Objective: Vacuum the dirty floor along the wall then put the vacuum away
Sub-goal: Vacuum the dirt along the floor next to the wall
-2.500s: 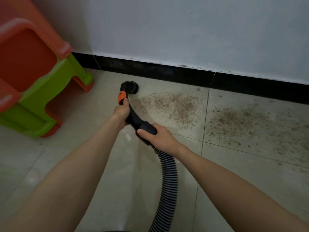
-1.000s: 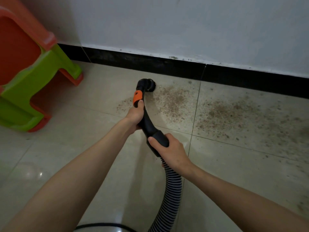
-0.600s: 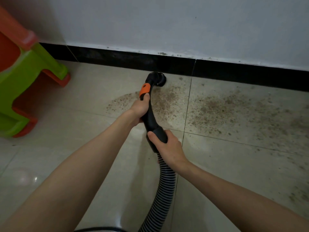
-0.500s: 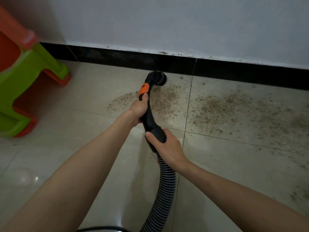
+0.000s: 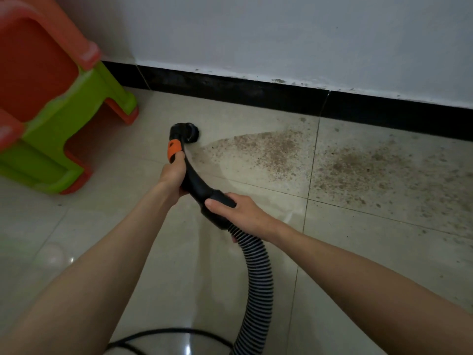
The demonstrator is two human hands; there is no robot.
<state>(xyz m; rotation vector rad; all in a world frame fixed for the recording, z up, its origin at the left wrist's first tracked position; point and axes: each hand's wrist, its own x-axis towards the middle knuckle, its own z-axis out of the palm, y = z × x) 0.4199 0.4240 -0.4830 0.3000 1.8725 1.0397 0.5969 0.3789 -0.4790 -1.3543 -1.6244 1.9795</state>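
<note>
My left hand point(image 5: 172, 178) grips the black vacuum handle point(image 5: 197, 187) just below its orange switch point(image 5: 173, 149). My right hand point(image 5: 240, 213) grips the cuff where the handle joins the ribbed hose point(image 5: 256, 278). The round brush nozzle point(image 5: 188, 133) rests on the beige tiles, left of a brown dirt patch point(image 5: 271, 152). A second dirt patch point(image 5: 371, 172) spreads over the tile to the right, below the black skirting point(image 5: 256, 92) of the white wall point(image 5: 281, 34).
An orange and green plastic stool point(image 5: 56, 108) stands at the left, close to the wall. A black power cord point(image 5: 163, 334) curves across the floor at the bottom edge, near the hose. Tile joints run across the floor.
The nozzle has moved left off the dirt patch onto cleaner tile. The patch's left part is gone. The view has swung left, bringing the stool closer in.
</note>
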